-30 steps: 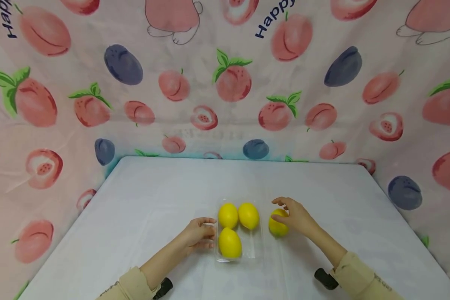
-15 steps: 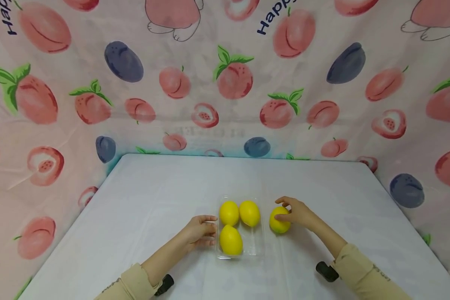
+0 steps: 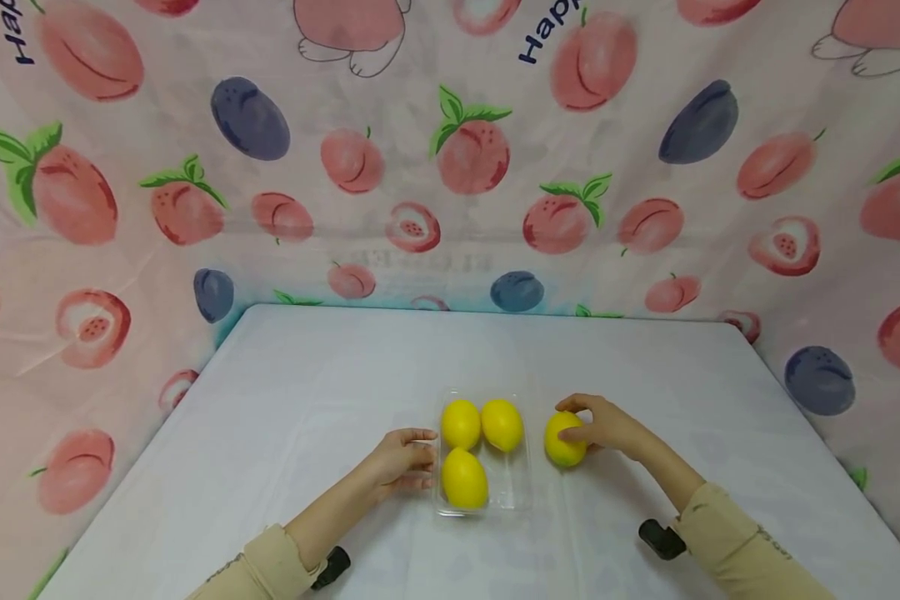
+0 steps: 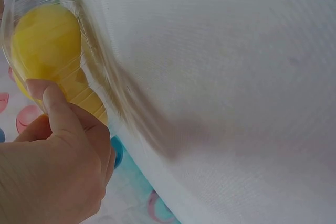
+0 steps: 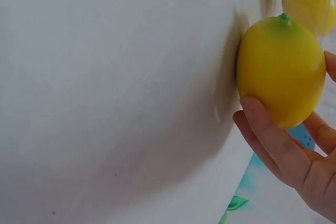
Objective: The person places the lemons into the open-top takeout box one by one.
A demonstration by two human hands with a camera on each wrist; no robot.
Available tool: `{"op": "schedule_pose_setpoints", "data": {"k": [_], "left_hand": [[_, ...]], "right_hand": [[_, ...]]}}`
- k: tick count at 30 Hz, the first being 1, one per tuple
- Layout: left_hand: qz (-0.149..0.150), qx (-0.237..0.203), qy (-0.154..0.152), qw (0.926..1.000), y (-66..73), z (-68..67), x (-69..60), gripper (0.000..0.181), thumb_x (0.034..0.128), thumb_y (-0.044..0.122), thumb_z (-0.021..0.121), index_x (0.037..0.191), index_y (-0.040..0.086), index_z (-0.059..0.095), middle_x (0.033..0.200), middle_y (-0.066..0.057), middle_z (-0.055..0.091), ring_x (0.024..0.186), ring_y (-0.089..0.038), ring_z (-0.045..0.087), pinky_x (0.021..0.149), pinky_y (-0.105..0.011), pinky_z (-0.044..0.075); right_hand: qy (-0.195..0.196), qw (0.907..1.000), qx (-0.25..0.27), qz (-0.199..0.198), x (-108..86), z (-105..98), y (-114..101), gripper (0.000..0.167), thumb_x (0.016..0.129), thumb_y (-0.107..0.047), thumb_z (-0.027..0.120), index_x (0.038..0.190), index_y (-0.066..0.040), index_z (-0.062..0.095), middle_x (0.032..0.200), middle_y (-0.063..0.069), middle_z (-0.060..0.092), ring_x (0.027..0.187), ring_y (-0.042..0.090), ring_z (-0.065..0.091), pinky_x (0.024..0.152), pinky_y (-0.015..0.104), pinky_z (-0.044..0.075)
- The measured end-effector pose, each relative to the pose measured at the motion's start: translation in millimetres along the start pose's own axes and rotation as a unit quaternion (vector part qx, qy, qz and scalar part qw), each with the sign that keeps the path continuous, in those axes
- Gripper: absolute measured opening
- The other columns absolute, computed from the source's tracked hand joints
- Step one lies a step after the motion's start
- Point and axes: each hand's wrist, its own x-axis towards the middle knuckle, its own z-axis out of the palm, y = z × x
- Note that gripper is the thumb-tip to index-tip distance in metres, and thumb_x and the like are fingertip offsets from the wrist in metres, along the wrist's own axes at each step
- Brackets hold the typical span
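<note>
On the white table stands a clear plastic box [image 3: 508, 487] with three yellow lemons [image 3: 465, 478] in it, two at the back and one at the front left. My left hand [image 3: 399, 463] touches the box's left wall with its fingertips, thumb and fingers apart; in the left wrist view that hand [image 4: 68, 150] lies against the ribbed side. To the right of the box my right hand [image 3: 603, 427] holds another lemon [image 3: 562, 442] between thumb and fingers. This lemon [image 5: 281, 72] shows a green tip in the right wrist view, close to the table surface.
The white table [image 3: 330, 358] reaches back to a hanging cloth [image 3: 420, 108] printed with peaches and blue fruit. The box has a vacant space at its front right. Dark wrist devices [image 3: 662, 539] sit under both forearms.
My right hand's fingers have settled round the lone lemon, which has turned slightly so its green end shows more at the front. The left hand stays at the box; the head view has shifted slightly.
</note>
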Motion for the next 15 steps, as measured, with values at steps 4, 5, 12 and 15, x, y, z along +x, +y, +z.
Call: {"op": "schedule_pose_setpoints", "data": {"k": [4, 5, 12, 15], "left_hand": [[0.000, 0.005, 0.019, 0.9998, 0.2, 3.4, 0.9, 0.035, 0.0892, 0.000, 0.055, 0.123, -0.004, 0.049, 0.085, -0.002, 0.054, 0.070, -0.012, 0.054, 0.060, -0.024, 0.058], [-0.002, 0.005, 0.024, 0.9997, 0.6, 4.1, 0.5, 0.035, 0.0893, 0.000, 0.055, 0.124, -0.004, 0.049, 0.085, -0.002, 0.054, 0.070, -0.013, 0.053, 0.060, -0.023, 0.058], [-0.006, 0.009, 0.035, 0.9993, 0.8, 5.8, 0.1, 0.034, 0.0895, 0.000, 0.055, 0.123, -0.003, 0.050, 0.084, -0.002, 0.054, 0.069, -0.013, 0.053, 0.058, -0.023, 0.057], [-0.006, 0.012, 0.036, 0.9993, 0.2, 6.6, 0.5, 0.034, 0.0895, 0.000, 0.055, 0.123, -0.003, 0.050, 0.083, -0.002, 0.054, 0.069, -0.013, 0.053, 0.058, -0.024, 0.058]], "right_hand": [[0.010, 0.9999, 0.002, -0.002, 0.1, 0.2, 1.4, 0.045, 0.083, -0.014, 0.068, 0.121, 0.002, 0.053, 0.127, 0.027, 0.048, 0.096, 0.029, 0.053, 0.073, 0.035, 0.059], [0.012, 0.9999, 0.002, -0.003, -0.1, 0.5, 1.7, 0.045, 0.083, -0.014, 0.069, 0.121, 0.002, 0.053, 0.127, 0.027, 0.048, 0.096, 0.029, 0.053, 0.073, 0.035, 0.059], [0.020, 0.9997, 0.011, -0.010, -6.2, 0.6, 2.3, 0.047, 0.082, -0.014, 0.069, 0.122, 0.003, 0.052, 0.128, 0.028, 0.047, 0.092, 0.028, 0.058, 0.074, 0.037, 0.059], [0.018, 0.9995, 0.020, -0.016, -11.0, 0.4, 0.7, 0.048, 0.082, -0.014, 0.069, 0.124, 0.003, 0.051, 0.130, 0.028, 0.046, 0.091, 0.026, 0.059, 0.073, 0.036, 0.059]]}}
